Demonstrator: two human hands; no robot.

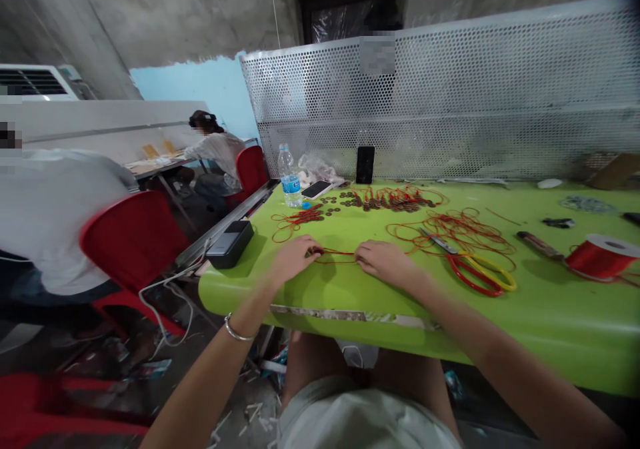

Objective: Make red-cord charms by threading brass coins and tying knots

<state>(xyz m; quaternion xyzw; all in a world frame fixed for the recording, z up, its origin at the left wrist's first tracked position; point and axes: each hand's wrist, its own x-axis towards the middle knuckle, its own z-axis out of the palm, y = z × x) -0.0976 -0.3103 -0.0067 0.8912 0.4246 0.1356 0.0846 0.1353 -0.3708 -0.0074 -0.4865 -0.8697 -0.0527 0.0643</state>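
Note:
A length of red cord (340, 253) runs between my hands, just above the green tabletop (320, 286). My left hand (299, 256) is closed on its left end, and my right hand (383, 260) pinches the other end. Behind my hands lie several dark round coin-like discs (400, 200) with red cords tied to them. A smaller bundle of red cords (303, 216) with discs sits behind my left hand. To the right of my right hand are a loose tangle of red cord (465, 230) and scissors (480, 272) with red and yellow handles.
A black power bank (230, 244) sits at the left edge, near a water bottle (290, 179) and a phone (317, 190). Another phone (365, 164) leans upright at the back. A red cord spool (600, 257) and a box cutter (540, 244) lie right. Two people sit at left.

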